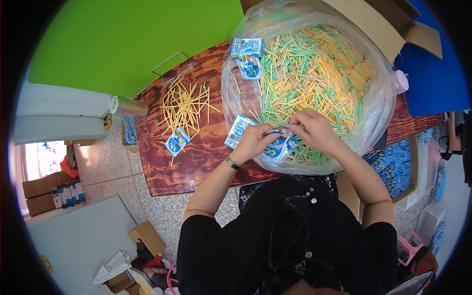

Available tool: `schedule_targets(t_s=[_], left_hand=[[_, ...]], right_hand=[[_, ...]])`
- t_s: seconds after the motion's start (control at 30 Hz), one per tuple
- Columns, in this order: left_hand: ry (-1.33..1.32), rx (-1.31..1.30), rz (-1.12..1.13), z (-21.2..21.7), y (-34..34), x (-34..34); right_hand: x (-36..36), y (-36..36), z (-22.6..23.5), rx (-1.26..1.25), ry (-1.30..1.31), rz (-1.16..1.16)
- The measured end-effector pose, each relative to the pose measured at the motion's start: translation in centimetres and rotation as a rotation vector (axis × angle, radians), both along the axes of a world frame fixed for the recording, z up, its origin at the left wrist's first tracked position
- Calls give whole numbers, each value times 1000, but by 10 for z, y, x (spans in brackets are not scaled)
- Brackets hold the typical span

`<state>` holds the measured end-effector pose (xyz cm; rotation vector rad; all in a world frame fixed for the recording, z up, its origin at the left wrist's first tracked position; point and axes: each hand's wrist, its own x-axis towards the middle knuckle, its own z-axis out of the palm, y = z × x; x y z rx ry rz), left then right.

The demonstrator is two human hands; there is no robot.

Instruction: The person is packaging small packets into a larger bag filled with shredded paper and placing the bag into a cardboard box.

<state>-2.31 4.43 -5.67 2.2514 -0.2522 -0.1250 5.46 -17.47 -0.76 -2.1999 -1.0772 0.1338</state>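
Observation:
A small blue-and-white printed packet (281, 147) is between my hands at the near edge of a big clear plastic bag (231, 88). My left hand (252, 141) pinches its left side. The fingers of my right hand (314, 130) are closed at its upper right edge; whether its mouth is parted I cannot tell. Behind and beneath the packet lie thin sticks (305, 78) in yellow, green and pink, heaped in the bag. Another packet (238, 132) lies flat just left of my left hand. Two more overlapping packets (250, 66) rest on the bag's far left rim.
On the reddish wooden table (162, 172), a loose pile of yellow sticks (184, 105) lies left, with one packet (177, 141) at its near end. A wire stand (172, 66) and stacked cups (129, 106) are beyond. A carton (415, 167) full of blue packets stands right, below the table.

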Motion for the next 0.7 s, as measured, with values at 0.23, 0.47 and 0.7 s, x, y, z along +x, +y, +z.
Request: schedule_targets(t_s=[0.23, 0.47, 0.7], left_hand=[[87, -432, 139, 10, -30, 25], [-55, -298, 250, 20, -51, 40], [-28, -351, 235, 29, -67, 48]], right_hand=[[18, -13, 22, 101, 195, -14], [29, -32, 31, 132, 159, 69], [166, -151, -36, -430, -172, -614]])
